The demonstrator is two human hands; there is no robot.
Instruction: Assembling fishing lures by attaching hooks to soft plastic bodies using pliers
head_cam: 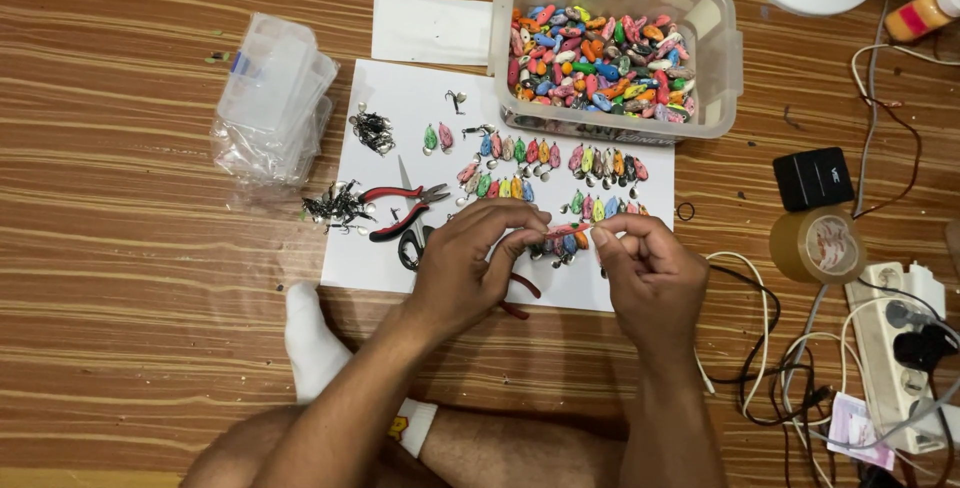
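Fingertips of both hands meet over the lower edge of the white paper sheet (400,258), and from my seat that is where everything happens. In the head view, my left hand (470,263) pinches one end of a small coloured lure (568,232) between thumb and forefinger; my right hand (645,273) is closed on the other end, its forefinger curled over the top. The lure sits level between the two hands, just above the sheet, and I cannot tell whether it touches the paper.

Just beyond my fingertips lie rows of painted lures (545,163) spread on the sheet. Farther out from the right hand stands a clear plastic tub (620,43) heaped with more coloured lures. Just beside the left hand, on its outer side, rest red-handled pliers (400,206), and black-handled scissors (412,245) are partly hidden under that hand. Farther out on that side are piles of dark metal hooks (340,206) and a stack of clear plastic boxes (272,98).

Outward from the right hand sit a roll of brown tape (815,245) and a white power strip (895,348) among cables, all on the striped wooden floor (130,278).
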